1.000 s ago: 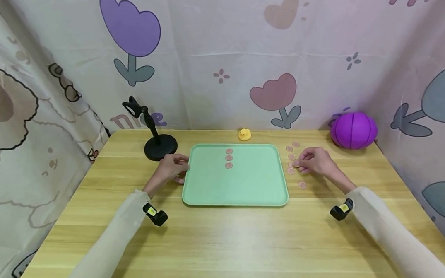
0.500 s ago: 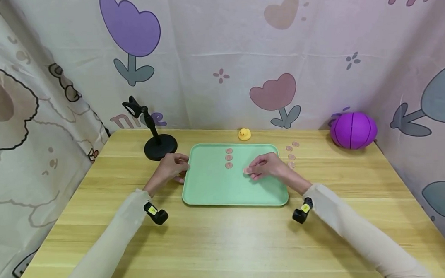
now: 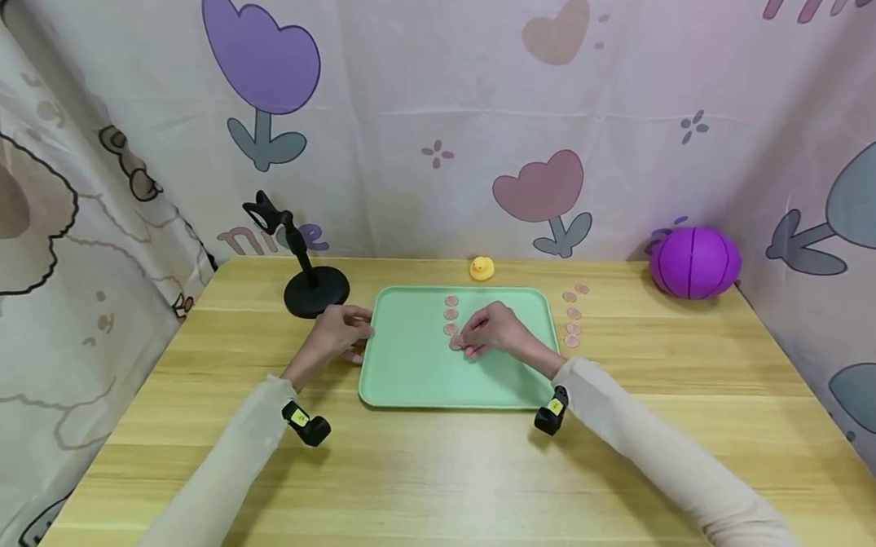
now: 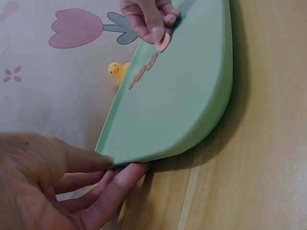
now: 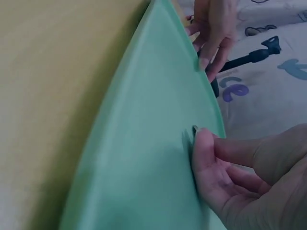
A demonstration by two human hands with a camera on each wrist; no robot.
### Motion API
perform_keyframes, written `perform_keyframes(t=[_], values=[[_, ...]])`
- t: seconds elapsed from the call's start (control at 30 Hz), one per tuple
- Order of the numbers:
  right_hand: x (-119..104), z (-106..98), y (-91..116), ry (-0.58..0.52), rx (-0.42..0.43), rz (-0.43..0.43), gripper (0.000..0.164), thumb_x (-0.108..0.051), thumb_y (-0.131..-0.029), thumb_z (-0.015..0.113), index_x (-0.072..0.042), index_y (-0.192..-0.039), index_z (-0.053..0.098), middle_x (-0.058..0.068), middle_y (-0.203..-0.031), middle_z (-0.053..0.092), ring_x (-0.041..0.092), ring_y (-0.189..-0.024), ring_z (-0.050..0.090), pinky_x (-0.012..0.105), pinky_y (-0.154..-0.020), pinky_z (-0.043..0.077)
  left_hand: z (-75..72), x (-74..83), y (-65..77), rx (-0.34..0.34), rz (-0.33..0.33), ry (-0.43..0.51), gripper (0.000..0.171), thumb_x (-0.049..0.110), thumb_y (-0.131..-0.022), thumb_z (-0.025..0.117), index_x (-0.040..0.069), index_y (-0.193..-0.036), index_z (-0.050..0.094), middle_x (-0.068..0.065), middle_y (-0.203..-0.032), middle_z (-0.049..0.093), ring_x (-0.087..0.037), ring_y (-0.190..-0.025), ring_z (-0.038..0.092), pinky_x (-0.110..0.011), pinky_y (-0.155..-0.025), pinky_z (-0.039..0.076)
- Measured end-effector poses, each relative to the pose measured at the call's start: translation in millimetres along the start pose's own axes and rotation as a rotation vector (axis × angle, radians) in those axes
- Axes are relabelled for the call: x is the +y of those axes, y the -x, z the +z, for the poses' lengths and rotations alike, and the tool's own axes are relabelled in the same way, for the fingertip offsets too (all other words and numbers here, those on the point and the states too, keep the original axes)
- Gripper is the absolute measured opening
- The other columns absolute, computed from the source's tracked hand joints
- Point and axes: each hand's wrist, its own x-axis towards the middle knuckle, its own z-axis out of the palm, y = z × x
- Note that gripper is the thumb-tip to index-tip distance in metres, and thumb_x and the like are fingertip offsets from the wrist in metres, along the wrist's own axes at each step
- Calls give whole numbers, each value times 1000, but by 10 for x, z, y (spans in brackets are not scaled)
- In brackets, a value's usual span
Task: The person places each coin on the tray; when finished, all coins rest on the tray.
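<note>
A pale fabric backdrop printed with flowers and hearts (image 3: 385, 64) hangs behind a light wood-grained table (image 3: 447, 485). On it lies a pale green rectangular tray with rounded corners (image 3: 413, 368); a cream-sleeved right forearm (image 3: 620, 412) crosses its near right corner. At the far right sits a purple segmented ball (image 3: 694, 263), well apart from the tray; a black stand with a round base (image 3: 316, 290) occupies the far left, near the left hand (image 3: 334, 333), whose grip pinches the tray's left rim. The right hand (image 3: 495, 328) hides part of the tray's middle. A small yellow toy duck (image 3: 482, 268) sits just beyond the far rim. Smallest: a round copper-coloured coin (image 4: 163, 43), pinched in the right hand's narrow grip over the tray, near the row of three matching coins (image 3: 450, 314); five loose coins (image 3: 573, 313) lie right of the tray.
</note>
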Motion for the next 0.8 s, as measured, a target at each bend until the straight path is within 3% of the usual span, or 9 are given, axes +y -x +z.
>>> perform_keyframes(t=[0.23,0.53,0.8], values=[[-51,11,-34,132,13,-6,10,1,-95,73,7,-86,73,16,-78,76,15,-59,70,31,-63,66,18,46,-31,-10,6,-2,41,5,-105,59,-6,-144,56,-27,-122,65,-26,-95,71,-32,-68,67],[-68,41,-46,224,28,-27,18,-8,-91,81,1,-79,71,11,-73,74,14,-59,69,29,-60,64,-1,59,-63,-13,23,-15,40,3,-104,60,-8,-142,56,-28,-120,66,-26,-93,71,-32,-65,66],[29,-125,38,208,25,-122,13,-7,-99,72,3,-91,73,13,-79,74,16,-66,69,30,-63,65,-14,37,-17,-25,10,-15,41,3,-104,60,-9,-143,55,-28,-121,66,-26,-94,71,-32,-65,66]])
